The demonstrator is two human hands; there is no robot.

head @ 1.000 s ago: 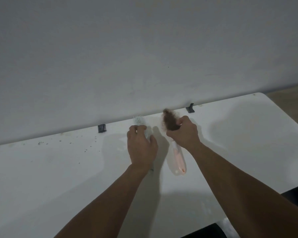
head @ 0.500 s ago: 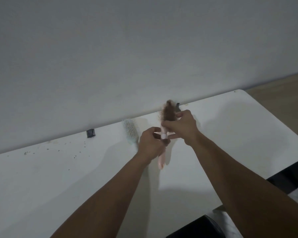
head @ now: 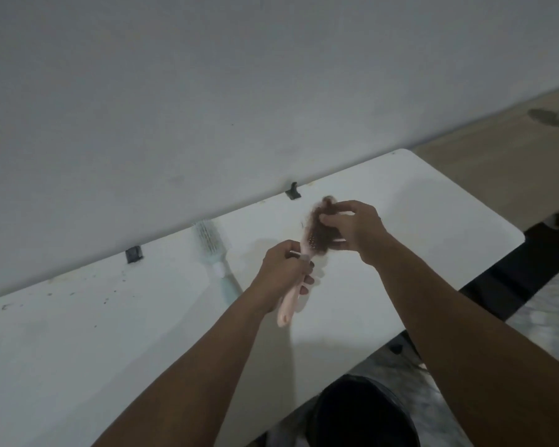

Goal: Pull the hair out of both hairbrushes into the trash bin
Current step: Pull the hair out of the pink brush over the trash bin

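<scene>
My left hand [head: 286,269] grips the handle of a pink hairbrush [head: 289,306], held tilted above the white table [head: 110,333]. A clump of brown hair [head: 318,225] covers the brush head. My right hand [head: 355,229] is closed on that hair, fingers pinching it at the brush head. A pale green hairbrush [head: 212,250] lies flat on the table to the left, bristles up, near the wall. A dark, round trash bin [head: 365,411] sits on the floor below the table's near edge, between my forearms.
The grey wall [head: 207,91] runs along the table's far edge, with two small black clips [head: 133,254] on that edge. Dark specks dot the table's left side. Beige floor lies beyond the table's right end, marbled floor beside the bin.
My left hand let go of the green brush and took the pink brush's handle. Both hands lifted the pink brush off the table and moved right. The view swung right and the bin came into sight.
</scene>
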